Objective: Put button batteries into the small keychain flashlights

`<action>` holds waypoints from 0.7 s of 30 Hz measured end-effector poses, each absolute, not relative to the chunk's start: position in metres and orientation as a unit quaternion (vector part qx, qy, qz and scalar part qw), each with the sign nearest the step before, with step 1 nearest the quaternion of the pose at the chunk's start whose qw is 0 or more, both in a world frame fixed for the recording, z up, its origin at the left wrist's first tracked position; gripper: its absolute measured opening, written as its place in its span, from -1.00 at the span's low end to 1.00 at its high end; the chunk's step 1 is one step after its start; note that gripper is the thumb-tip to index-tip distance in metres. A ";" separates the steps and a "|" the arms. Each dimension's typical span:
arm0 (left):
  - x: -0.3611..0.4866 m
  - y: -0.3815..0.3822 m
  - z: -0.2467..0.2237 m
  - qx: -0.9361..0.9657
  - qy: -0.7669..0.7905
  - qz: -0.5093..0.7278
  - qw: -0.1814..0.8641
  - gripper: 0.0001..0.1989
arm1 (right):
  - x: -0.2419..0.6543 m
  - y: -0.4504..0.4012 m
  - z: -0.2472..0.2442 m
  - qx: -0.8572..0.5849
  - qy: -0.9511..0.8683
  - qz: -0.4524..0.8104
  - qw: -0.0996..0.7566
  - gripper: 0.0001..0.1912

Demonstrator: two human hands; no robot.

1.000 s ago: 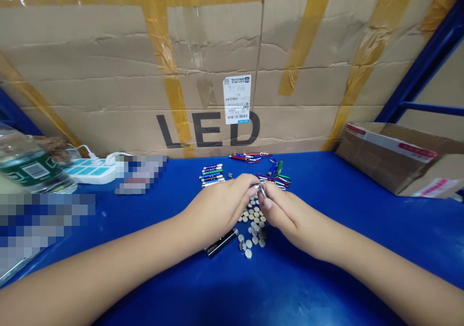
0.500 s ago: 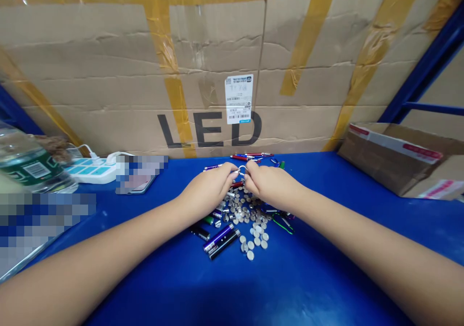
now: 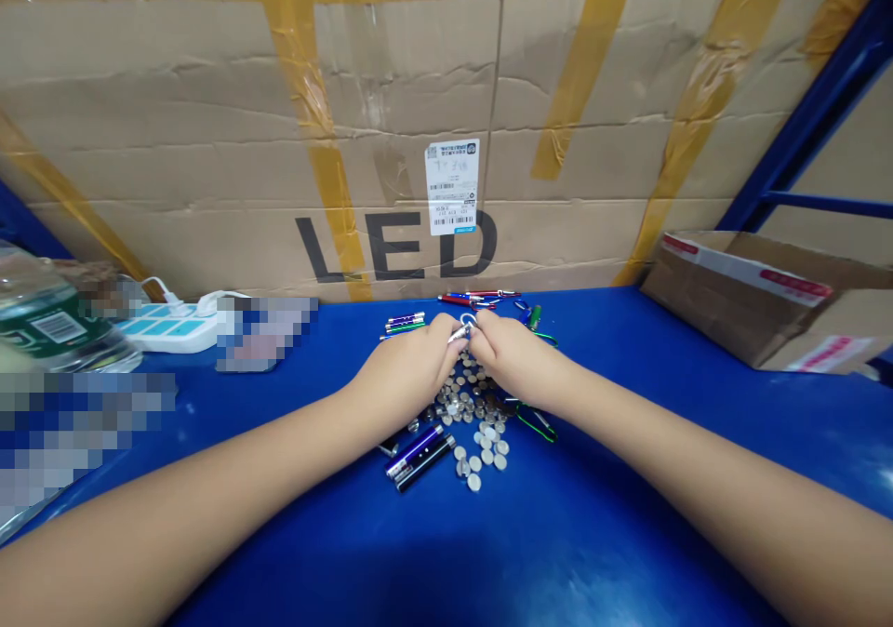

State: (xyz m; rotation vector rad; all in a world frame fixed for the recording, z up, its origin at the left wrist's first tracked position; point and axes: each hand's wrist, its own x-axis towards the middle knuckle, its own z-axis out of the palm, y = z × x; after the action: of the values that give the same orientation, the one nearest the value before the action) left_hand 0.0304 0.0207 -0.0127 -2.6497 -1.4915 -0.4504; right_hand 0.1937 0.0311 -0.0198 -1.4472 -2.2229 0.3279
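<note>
My left hand [image 3: 411,359] is closed in a pinch on a small silver metal piece [image 3: 459,334]. Facing it, my right hand [image 3: 520,355] pinches a silver carabiner clip [image 3: 469,318], whose curved loop shows between the hands. The two metal parts meet at my fingertips; whether they are joined I cannot tell. Below the hands, many button cells [image 3: 486,441] lie in a loose pile. A purple mini flashlight [image 3: 413,452] and a black mini flashlight [image 3: 425,464] lie side by side left of the cells. A green carabiner [image 3: 539,425] lies near my right wrist.
Slim purple and green flashlights [image 3: 405,322] and red ones [image 3: 488,294] lie behind my hands. At the left are a power strip [image 3: 171,327] and a bottle [image 3: 59,325]. An open cardboard box [image 3: 746,301] stands right; a large carton [image 3: 391,143] forms the back.
My hands have turned slightly, and more of the silver piece and the loop shows between the fingertips. The camera view has shifted a little.
</note>
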 end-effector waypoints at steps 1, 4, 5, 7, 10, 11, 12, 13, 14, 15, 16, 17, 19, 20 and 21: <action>0.031 0.019 -0.012 -0.859 -0.490 -0.134 0.060 -0.72 | 0.190 0.029 -0.021 -0.510 -0.785 0.215 0.278 -0.80; 0.033 0.013 -0.008 -0.855 -0.494 -0.099 0.120 -0.71 | 0.179 0.024 -0.022 -0.430 -0.659 0.506 0.354 -0.70; 0.034 0.012 -0.006 -0.857 -0.490 -0.094 0.129 -0.70 | 0.177 0.023 -0.022 -0.412 -0.619 0.549 0.380 -0.69; 0.035 0.009 -0.002 -0.864 -0.476 -0.100 0.130 -0.69 | 0.179 0.025 -0.020 -0.412 -0.593 0.524 0.452 -0.67; 0.033 0.010 0.004 -0.872 -0.460 -0.141 0.091 -0.69 | 0.199 0.032 -0.015 -0.449 -0.706 0.286 0.466 -0.72; 0.031 0.012 0.006 -0.871 -0.460 -0.154 0.073 -0.70 | 0.207 0.034 -0.014 -0.453 -0.765 0.192 0.415 -0.76; 0.028 0.015 0.007 -0.869 -0.463 -0.164 0.056 -0.71 | 0.217 0.036 -0.012 -0.452 -0.815 0.116 0.344 -0.78; 0.025 0.019 0.007 -0.867 -0.465 -0.172 0.041 -0.71 | 0.226 0.037 -0.011 -0.447 -0.848 0.063 0.278 -0.81; 0.021 0.024 0.007 -0.866 -0.468 -0.176 0.032 -0.71 | 0.234 0.038 -0.010 -0.442 -0.866 0.029 0.231 -0.82; 0.018 0.028 0.006 -0.864 -0.470 -0.177 0.026 -0.71 | 0.242 0.039 -0.009 -0.438 -0.878 0.015 0.190 -0.80; 0.014 0.032 0.004 -0.864 -0.471 -0.177 0.022 -0.71 | 0.248 0.040 -0.008 -0.436 -0.886 0.013 0.156 -0.77; 0.011 0.036 0.002 -0.865 -0.469 -0.174 0.020 -0.71 | 0.254 0.041 -0.008 -0.436 -0.890 0.014 0.131 -0.75; 0.008 0.042 -0.002 -0.871 -0.461 -0.169 0.016 -0.71 | 0.263 0.044 -0.008 -0.438 -0.894 0.024 0.097 -0.72; 0.007 0.044 -0.003 -0.875 -0.455 -0.167 0.014 -0.72 | 0.266 0.045 -0.008 -0.438 -0.894 0.032 0.089 -0.74; 0.006 0.045 -0.004 -0.877 -0.449 -0.167 0.012 -0.72 | 0.269 0.047 -0.008 -0.439 -0.894 0.041 0.082 -0.77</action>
State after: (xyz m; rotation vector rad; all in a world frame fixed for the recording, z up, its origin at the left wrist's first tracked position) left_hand 0.0063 0.0447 -0.0044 -2.7366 -1.4017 -0.5207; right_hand 0.2690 0.0466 -0.0081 -1.3098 -2.6703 0.1233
